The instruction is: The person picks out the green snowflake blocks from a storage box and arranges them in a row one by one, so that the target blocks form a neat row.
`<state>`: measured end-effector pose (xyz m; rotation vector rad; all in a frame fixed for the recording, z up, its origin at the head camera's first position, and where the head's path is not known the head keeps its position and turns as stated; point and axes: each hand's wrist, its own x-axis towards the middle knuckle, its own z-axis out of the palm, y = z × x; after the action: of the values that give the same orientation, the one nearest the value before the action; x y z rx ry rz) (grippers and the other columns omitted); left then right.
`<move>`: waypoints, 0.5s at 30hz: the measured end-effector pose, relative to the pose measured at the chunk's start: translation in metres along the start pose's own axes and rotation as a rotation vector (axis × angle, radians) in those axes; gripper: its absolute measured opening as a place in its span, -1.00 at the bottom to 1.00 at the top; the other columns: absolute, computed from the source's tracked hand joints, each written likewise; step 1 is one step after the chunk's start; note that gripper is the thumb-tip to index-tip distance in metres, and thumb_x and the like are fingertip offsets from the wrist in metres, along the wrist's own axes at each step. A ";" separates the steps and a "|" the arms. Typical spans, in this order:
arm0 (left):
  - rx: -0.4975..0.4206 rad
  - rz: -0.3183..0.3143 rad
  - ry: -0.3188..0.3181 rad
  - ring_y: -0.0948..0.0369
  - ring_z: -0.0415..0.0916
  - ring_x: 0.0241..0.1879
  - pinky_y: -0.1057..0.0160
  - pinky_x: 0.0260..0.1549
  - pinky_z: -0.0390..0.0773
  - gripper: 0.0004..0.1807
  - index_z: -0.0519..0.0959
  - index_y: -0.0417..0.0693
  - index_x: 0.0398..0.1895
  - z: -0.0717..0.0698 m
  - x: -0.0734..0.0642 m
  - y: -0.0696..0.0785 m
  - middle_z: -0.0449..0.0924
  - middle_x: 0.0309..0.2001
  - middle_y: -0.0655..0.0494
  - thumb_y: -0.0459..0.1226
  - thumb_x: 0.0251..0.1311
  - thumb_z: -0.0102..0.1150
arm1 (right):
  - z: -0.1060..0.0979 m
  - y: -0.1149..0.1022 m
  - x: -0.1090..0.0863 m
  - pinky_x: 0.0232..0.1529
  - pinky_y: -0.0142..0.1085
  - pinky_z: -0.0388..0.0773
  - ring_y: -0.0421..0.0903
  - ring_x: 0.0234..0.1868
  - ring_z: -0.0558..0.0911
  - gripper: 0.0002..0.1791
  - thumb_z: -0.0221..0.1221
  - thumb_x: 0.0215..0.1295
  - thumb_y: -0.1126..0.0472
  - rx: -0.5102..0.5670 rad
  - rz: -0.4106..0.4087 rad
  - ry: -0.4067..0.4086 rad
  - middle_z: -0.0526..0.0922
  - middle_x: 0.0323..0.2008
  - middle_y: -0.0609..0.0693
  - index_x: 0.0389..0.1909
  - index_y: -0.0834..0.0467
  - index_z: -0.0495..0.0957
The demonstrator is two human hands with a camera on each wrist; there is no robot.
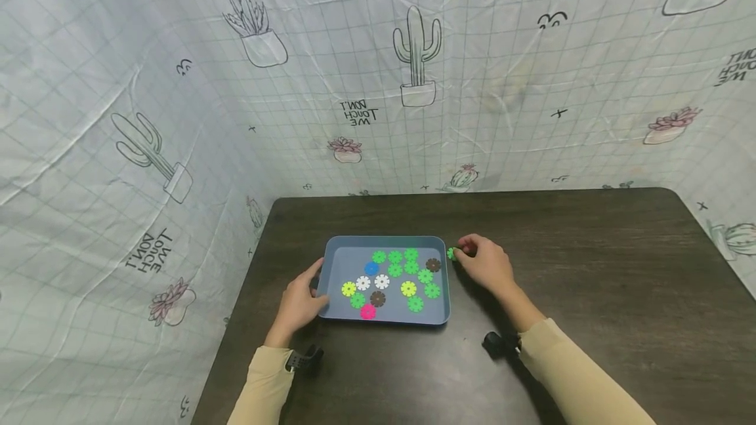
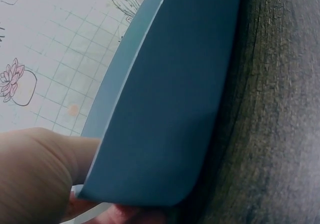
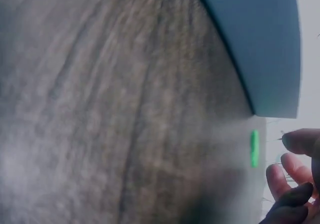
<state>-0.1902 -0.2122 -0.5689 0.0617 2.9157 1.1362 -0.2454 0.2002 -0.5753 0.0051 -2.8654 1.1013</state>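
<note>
Green snowflake disc, right of frame centre beside the tray: probably light, stiff; pinch its notched rim. Your right hand has fingers parted near it; your left hand's pinch the tray.

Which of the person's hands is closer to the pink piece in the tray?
The left hand. It grips the left edge of the tray, just left of the pink piece. The right hand is farther, beyond the tray's right side.
</note>
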 end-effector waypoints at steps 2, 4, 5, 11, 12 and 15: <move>-0.006 -0.007 0.000 0.25 0.37 -0.60 0.22 -0.59 0.37 -0.08 0.36 -0.05 0.55 0.000 -0.001 0.000 0.62 0.05 -0.08 -0.49 0.00 0.36 | -0.002 -0.003 -0.002 -0.11 0.08 0.47 0.09 -0.11 0.65 -0.68 0.29 0.36 0.01 0.021 -0.024 -0.012 0.70 -0.18 0.01 -0.01 0.11 0.68; -0.015 -0.015 -0.002 0.25 0.37 -0.61 0.22 -0.60 0.37 -0.08 0.36 -0.05 0.55 0.000 -0.001 -0.001 0.62 0.05 -0.09 -0.50 0.00 0.36 | -0.003 -0.006 -0.003 -0.08 0.07 0.47 0.08 -0.07 0.66 -0.67 0.30 0.36 0.00 0.038 -0.050 -0.024 0.71 -0.16 0.01 0.01 0.10 0.68; -0.016 -0.018 -0.005 0.25 0.36 -0.62 0.22 -0.61 0.36 -0.08 0.36 -0.05 0.55 0.000 -0.001 -0.001 0.62 0.05 -0.08 -0.50 0.01 0.36 | -0.004 -0.009 -0.004 -0.08 0.06 0.48 0.07 -0.06 0.66 -0.67 0.31 0.37 -0.01 0.048 -0.063 -0.031 0.71 -0.16 0.00 0.02 0.10 0.68; -0.021 -0.012 -0.009 0.26 0.33 -0.65 0.23 -0.63 0.34 -0.09 0.35 -0.03 0.55 0.000 0.001 -0.002 0.61 0.02 -0.05 -0.49 0.02 0.36 | -0.002 -0.039 -0.010 -0.18 -0.05 0.48 0.05 -0.13 0.65 -0.65 0.33 0.38 0.01 0.096 -0.157 -0.119 0.71 -0.16 -0.02 0.05 0.13 0.68; -0.018 -0.005 -0.007 0.26 0.33 -0.65 0.24 -0.63 0.33 -0.09 0.35 -0.03 0.55 0.000 0.001 -0.002 0.61 0.02 -0.05 -0.48 0.02 0.36 | -0.001 -0.046 -0.010 -0.17 -0.06 0.48 0.04 -0.14 0.64 -0.64 0.33 0.38 0.02 0.099 -0.180 -0.141 0.70 -0.16 -0.03 0.06 0.14 0.68; -0.013 0.007 -0.006 0.26 0.33 -0.65 0.24 -0.64 0.33 -0.09 0.36 -0.04 0.55 0.001 0.002 -0.002 0.62 0.02 -0.05 -0.48 0.01 0.36 | 0.009 -0.067 -0.013 -0.13 -0.04 0.52 0.02 -0.10 0.66 -0.65 0.35 0.37 0.04 0.101 -0.264 -0.203 0.71 -0.14 -0.04 0.06 0.15 0.69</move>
<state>-0.1924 -0.2133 -0.5706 0.0753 2.9052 1.1544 -0.2308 0.1446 -0.5379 0.5133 -2.8617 1.2505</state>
